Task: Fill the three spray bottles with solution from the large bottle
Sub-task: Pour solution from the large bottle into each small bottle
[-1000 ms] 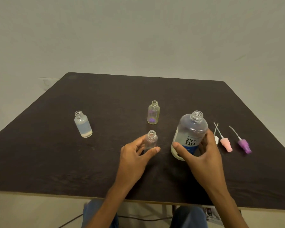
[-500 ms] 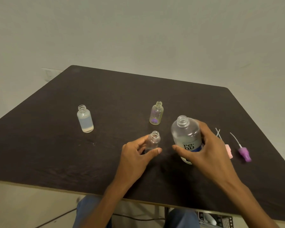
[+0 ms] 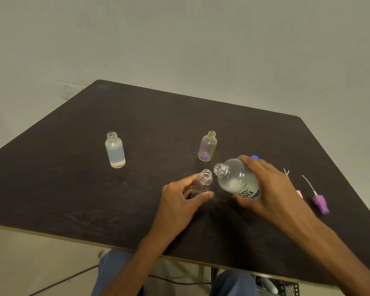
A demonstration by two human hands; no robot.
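Light: dim, even, greenish cast
Shadows: soft, under hands
Focus: slightly soft, grainy
Edges: wide-angle bending

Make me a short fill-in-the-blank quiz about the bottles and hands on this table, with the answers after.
1. The right hand tilts the large bottle so its open mouth leans toward the small bottle steadied by the ____ hand.
2. The frosted bottle standing far left already holds some ____.
3. Near the table's right edge lies a spray top coloured ____.

Missing words: left; liquid; purple
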